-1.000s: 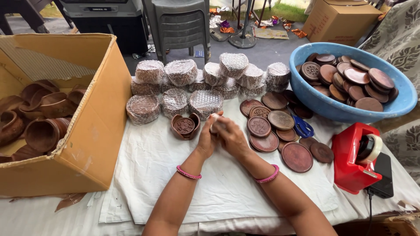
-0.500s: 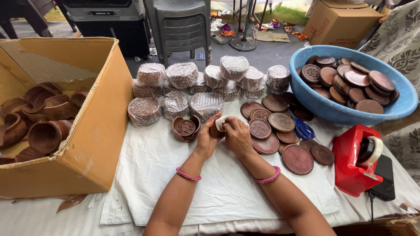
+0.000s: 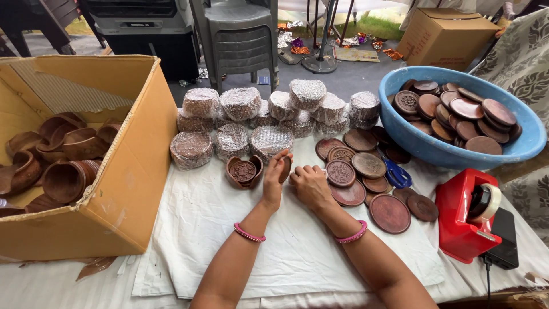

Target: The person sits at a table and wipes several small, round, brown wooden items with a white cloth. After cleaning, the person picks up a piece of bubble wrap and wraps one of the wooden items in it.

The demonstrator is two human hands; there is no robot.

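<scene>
The left hand (image 3: 273,182) pinches a small brown disc (image 3: 284,169) on its edge, so its face shows. The right hand (image 3: 309,184) rests just beside it, fingers curled, holding nothing. Just left of the pinch sits a clay pot (image 3: 243,171). Loose lids (image 3: 366,166) lie right of it. Behind it stand wrapped bundles (image 3: 269,141).

Left, cardboard box (image 3: 137,166) of clay pots (image 3: 63,154); centre rear, bubble-wrapped bundles (image 3: 269,111) on white cloth (image 3: 200,229); right, blue basin (image 3: 434,150) of brown discs (image 3: 457,109), red tape dispenser (image 3: 466,214), grey chairs (image 3: 237,37) behind.
</scene>
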